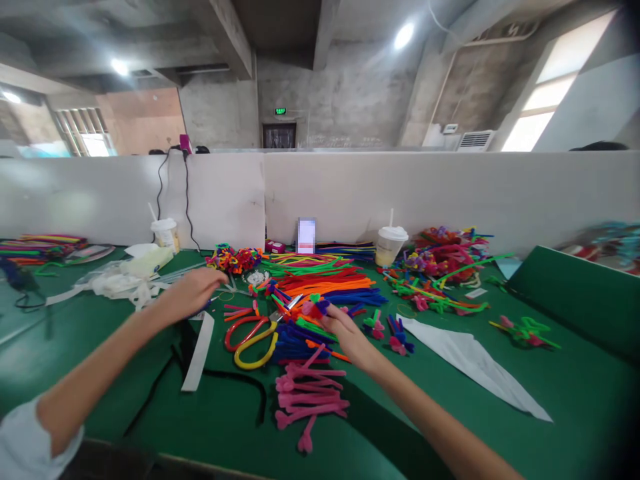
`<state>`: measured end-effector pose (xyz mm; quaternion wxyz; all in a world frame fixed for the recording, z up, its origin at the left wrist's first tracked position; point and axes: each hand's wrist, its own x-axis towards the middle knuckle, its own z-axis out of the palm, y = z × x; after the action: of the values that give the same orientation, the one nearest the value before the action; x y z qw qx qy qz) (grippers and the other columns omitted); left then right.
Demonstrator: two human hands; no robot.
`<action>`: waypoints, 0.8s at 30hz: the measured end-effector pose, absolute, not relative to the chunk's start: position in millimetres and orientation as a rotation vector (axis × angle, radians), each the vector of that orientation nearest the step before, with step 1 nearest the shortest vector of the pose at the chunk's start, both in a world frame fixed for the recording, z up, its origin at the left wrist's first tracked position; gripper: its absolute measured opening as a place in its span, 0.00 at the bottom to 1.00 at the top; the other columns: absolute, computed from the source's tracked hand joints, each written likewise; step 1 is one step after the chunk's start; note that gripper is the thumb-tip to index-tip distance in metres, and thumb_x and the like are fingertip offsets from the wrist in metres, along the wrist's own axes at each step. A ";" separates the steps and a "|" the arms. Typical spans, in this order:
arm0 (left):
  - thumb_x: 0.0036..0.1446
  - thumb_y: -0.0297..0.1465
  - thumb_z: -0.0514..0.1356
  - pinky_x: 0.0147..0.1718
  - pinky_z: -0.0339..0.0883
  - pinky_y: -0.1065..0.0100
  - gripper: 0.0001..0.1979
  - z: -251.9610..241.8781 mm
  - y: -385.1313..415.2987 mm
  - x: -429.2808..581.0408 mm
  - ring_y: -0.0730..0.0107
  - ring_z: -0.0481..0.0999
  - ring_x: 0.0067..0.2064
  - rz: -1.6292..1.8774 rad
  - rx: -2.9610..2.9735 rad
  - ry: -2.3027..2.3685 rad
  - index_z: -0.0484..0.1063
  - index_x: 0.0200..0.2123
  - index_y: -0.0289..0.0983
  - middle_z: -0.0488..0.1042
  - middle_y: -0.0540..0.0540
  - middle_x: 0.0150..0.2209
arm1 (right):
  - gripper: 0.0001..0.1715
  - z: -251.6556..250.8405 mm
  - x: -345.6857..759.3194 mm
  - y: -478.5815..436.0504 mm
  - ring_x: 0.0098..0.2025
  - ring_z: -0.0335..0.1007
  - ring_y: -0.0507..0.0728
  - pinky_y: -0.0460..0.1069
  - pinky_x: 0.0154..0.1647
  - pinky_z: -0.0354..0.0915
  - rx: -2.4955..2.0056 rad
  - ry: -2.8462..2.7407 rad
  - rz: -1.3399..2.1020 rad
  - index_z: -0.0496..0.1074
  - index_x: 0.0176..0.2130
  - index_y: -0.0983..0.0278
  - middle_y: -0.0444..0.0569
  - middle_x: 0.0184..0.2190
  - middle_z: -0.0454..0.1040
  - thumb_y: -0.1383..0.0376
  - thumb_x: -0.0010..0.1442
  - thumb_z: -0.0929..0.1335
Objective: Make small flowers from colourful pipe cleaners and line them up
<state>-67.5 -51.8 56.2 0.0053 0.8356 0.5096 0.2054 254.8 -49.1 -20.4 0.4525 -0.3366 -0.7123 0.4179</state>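
My right hand (345,330) is closed around a small pink and blue pipe-cleaner piece (315,307), above bundles of coloured pipe cleaners. On the left, my left hand (200,290) has its fingers drawn together near a cluster of multicoloured pipe-cleaner balls (235,259); anything in its fingertips is too small to make out. Between the hands lie scissors (255,340) with one red and one yellow handle loop, blades pointing away. Orange pipe cleaners (320,285) and blue ones (297,343) spread behind and beside them. Pink pipe-cleaner pieces with looped ends (310,393) are lined up in front.
A phone (307,237) leans against the white partition (450,193). Lidded cups (391,245) stand at the back. A white strip (199,352) and black cord (240,379) lie at left. On the right are white paper (470,357), a finished-looking green pipe-cleaner figure (527,331) and a colourful heap (445,257).
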 end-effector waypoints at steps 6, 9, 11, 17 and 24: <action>0.47 0.18 0.48 0.39 0.59 0.62 0.24 28.8 -36.3 -190.0 0.56 0.68 0.44 -0.173 2.812 1.920 0.68 0.46 0.37 0.71 0.39 0.43 | 0.12 -3.9 265.3 -42.5 0.28 0.57 0.53 0.47 0.30 0.60 -0.817 -1.948 0.958 0.63 0.27 0.62 0.44 0.24 0.62 0.58 0.57 0.59; 0.45 0.18 0.51 0.40 0.59 0.62 0.26 14.5 -38.0 -197.3 0.56 0.67 0.45 -0.257 2.813 1.866 0.66 0.49 0.38 0.70 0.39 0.46 | 0.10 -2.4 264.4 -43.2 0.28 0.57 0.53 0.47 0.30 0.59 -0.825 -1.999 0.940 0.63 0.31 0.61 0.44 0.25 0.61 0.59 0.57 0.60; 0.44 0.19 0.52 0.41 0.58 0.63 0.25 10.7 -38.0 -193.6 0.56 0.67 0.46 -0.281 2.823 1.831 0.67 0.48 0.39 0.70 0.41 0.46 | 0.09 -3.0 263.3 -44.6 0.29 0.56 0.52 0.47 0.30 0.58 -0.818 -1.994 0.962 0.63 0.35 0.61 0.44 0.27 0.61 0.59 0.59 0.59; 0.44 0.18 0.53 0.40 0.58 0.63 0.27 10.2 -33.1 -187.3 0.57 0.68 0.42 -0.290 2.854 1.827 0.66 0.50 0.38 0.72 0.40 0.40 | 0.09 -7.0 263.9 -44.9 0.25 0.49 0.49 0.44 0.26 0.54 -0.788 -1.951 1.112 0.59 0.33 0.62 0.40 0.25 0.54 0.59 0.59 0.58; 0.45 0.19 0.52 0.40 0.58 0.61 0.24 15.5 -34.7 -180.7 0.55 0.68 0.41 -0.494 2.851 1.795 0.68 0.47 0.38 0.71 0.40 0.39 | 0.12 -12.9 264.3 -42.1 0.26 0.52 0.49 0.45 0.27 0.55 -0.768 -1.962 1.099 0.62 0.35 0.62 0.41 0.25 0.57 0.57 0.60 0.58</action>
<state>-180.7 -34.7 15.5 -0.1314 0.8301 0.5225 -0.1437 264.3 -42.1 -12.9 0.3733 -0.2998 -0.7660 0.4289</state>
